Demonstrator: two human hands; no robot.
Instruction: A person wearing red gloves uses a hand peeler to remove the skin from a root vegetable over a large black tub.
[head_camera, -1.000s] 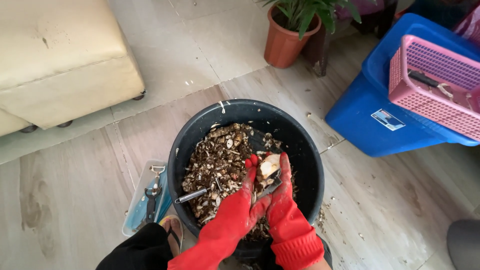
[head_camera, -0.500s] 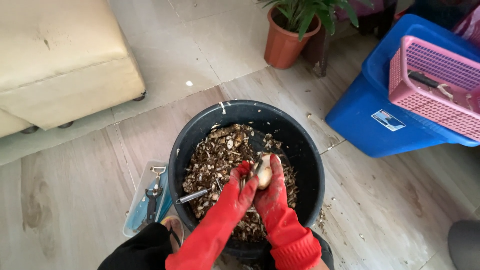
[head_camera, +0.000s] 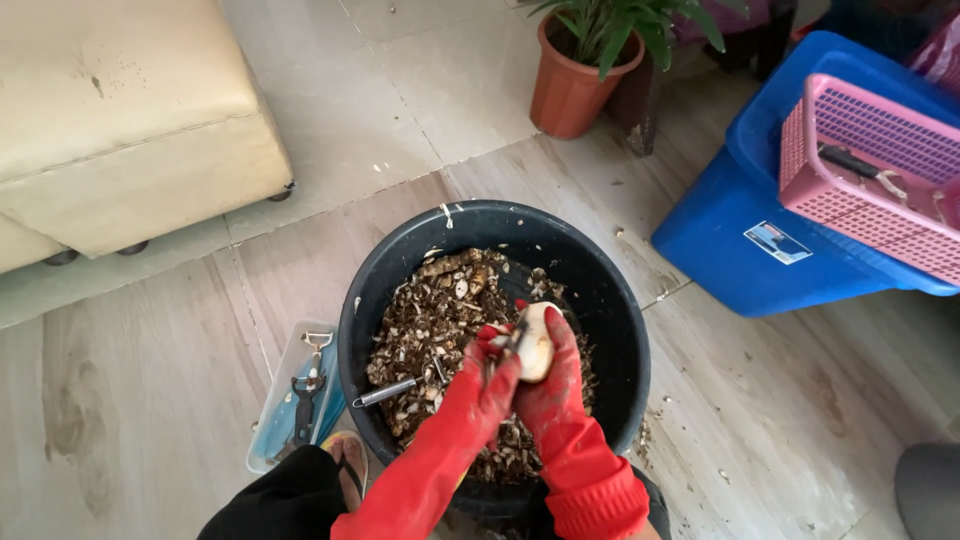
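- At the bottom edge, a dark-clothed knee (head_camera: 285, 500) is seen, with a sandalled foot (head_camera: 347, 462) tucked against the near-left wall of the black tub (head_camera: 610, 300).
- Two red rubber gloves come up over the tub's near rim; the right hand (head_camera: 555, 365) is closed around a pale peeled root (head_camera: 535, 340), held above the middle of the tub.
- The left hand (head_camera: 490, 370) is pressed close beside the root, fingers curled on a small dark tool that is too small to make out; its edge is laid against the root.
- Brown peelings (head_camera: 430, 320) are heaped across the tub floor, thickest toward the left wall, and a metal-handled utensil (head_camera: 385, 392) lies half buried in them near the left rim.
- Just outside the tub's left wall, a shallow clear tray (head_camera: 275, 420) holds a peeler (head_camera: 315, 355) and a dark tool.
- Open wooden floor (head_camera: 800, 420) is left to the right of the tub, scattered with a few scraps.
- Farther right, a blue bin (head_camera: 740, 230) carries a pink basket (head_camera: 870, 170) on top.
- Beyond the far rim, a potted plant (head_camera: 570, 80) stands on pale tile, and a cream ottoman (head_camera: 120, 120) fills the top-left corner.
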